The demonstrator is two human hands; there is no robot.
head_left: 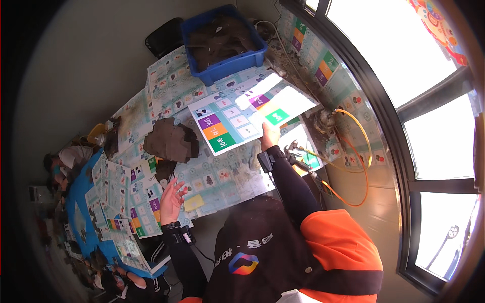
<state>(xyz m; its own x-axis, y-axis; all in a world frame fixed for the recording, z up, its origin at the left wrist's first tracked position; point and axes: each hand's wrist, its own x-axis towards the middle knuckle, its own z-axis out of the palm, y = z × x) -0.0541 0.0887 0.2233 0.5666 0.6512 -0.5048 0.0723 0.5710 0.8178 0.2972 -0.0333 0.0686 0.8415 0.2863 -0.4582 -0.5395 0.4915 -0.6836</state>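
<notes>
Pinching the lower edge of a large printed sheet [247, 118] in the right hand [269, 136], grip closed on it, sheet lifted over the table [227, 177]; left hand [172, 199] spread wide and empty above more sheets. Likely light, thin and floppy, prone to sag and crease, so best taken at two edges. Table papered with similar sheets under dark leather pieces [172, 141], blue bin [225, 43] at the far end, bright window [404, 45] alongside.

Right hand [270, 136] lifts a printed sheet [250, 113]; left hand [172, 200] hovers open.
</notes>
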